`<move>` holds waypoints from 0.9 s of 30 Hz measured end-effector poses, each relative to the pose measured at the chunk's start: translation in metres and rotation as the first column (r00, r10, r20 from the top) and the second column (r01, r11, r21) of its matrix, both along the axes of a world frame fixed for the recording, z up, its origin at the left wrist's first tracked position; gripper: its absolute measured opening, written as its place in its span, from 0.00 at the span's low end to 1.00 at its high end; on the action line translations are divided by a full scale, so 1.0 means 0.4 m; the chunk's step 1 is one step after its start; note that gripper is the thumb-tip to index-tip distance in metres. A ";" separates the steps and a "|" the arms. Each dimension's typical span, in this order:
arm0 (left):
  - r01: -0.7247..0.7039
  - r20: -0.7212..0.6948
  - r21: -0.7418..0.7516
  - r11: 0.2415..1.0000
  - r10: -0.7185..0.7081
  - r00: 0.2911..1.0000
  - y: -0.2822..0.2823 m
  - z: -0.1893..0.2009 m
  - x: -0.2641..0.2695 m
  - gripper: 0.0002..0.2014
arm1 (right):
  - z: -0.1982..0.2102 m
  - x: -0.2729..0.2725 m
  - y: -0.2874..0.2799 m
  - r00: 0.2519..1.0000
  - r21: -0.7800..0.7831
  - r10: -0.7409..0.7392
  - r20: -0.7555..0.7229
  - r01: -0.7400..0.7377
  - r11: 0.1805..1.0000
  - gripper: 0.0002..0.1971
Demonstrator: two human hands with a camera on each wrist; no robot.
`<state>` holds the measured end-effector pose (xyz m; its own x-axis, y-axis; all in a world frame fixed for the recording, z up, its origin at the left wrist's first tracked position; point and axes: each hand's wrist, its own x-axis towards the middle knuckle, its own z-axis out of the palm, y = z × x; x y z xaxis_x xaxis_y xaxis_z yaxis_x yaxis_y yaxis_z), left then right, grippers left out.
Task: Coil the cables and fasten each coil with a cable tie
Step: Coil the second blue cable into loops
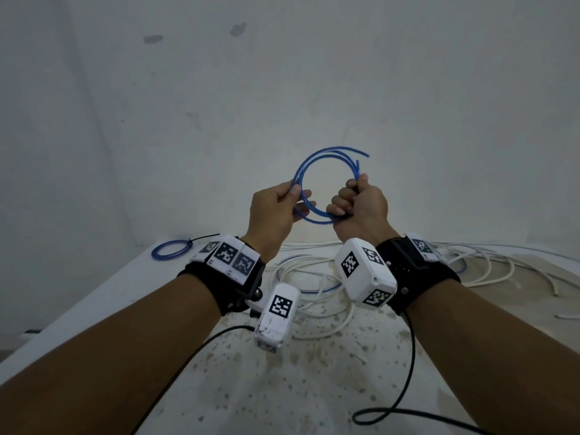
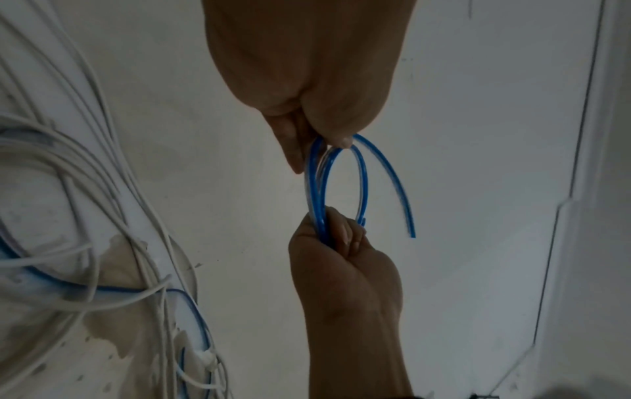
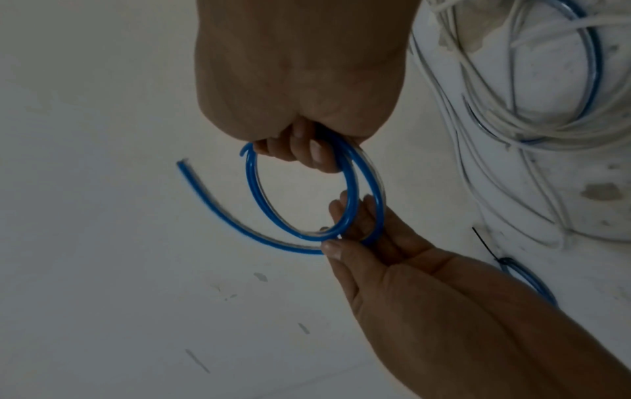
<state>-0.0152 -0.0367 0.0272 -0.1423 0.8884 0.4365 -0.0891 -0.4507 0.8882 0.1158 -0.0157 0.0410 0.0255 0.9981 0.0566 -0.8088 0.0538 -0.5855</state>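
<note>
A blue cable is wound into a small coil and held up in the air in front of the wall. My left hand pinches the coil's left side between thumb and fingers. Around its right side my right hand is closed in a fist. One loose end sticks out past the loops at the top right. The left wrist view shows the coil between the left hand and the right hand. In the right wrist view the right hand curls round the coil and the left hand pinches it below.
A second blue coil, bound with a black cable tie, lies at the back left of the speckled table. Loose white cables are tangled under my wrists and spread to the right. A white wall stands close behind.
</note>
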 end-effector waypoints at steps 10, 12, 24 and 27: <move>-0.039 0.087 0.012 0.999 0.038 0.995 0.016 0.031 -0.025 0.09 | -0.013 -0.023 -0.023 0.983 0.069 -0.004 0.184 -0.009 0.998 0.22; -0.037 0.017 0.058 0.998 0.036 0.999 0.014 0.027 -0.036 0.09 | -0.015 -0.025 -0.022 0.984 0.063 0.005 0.180 -0.016 0.998 0.22; 0.025 -0.444 0.184 0.983 0.060 0.894 0.003 0.023 -0.066 0.17 | -0.015 -0.027 -0.004 0.992 -0.015 -0.012 0.125 0.014 1.000 0.22; -0.008 -0.439 0.191 0.982 0.093 0.894 0.003 0.023 -0.072 0.14 | -0.020 -0.031 -0.006 0.990 -0.002 0.001 0.142 -0.001 1.000 0.22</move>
<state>-0.0440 -0.0355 0.0363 0.0610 0.7858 0.6154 0.3223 -0.5991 0.7330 0.1032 -0.0183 0.0330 0.0162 0.9982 0.0576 -0.7173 0.0517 -0.6948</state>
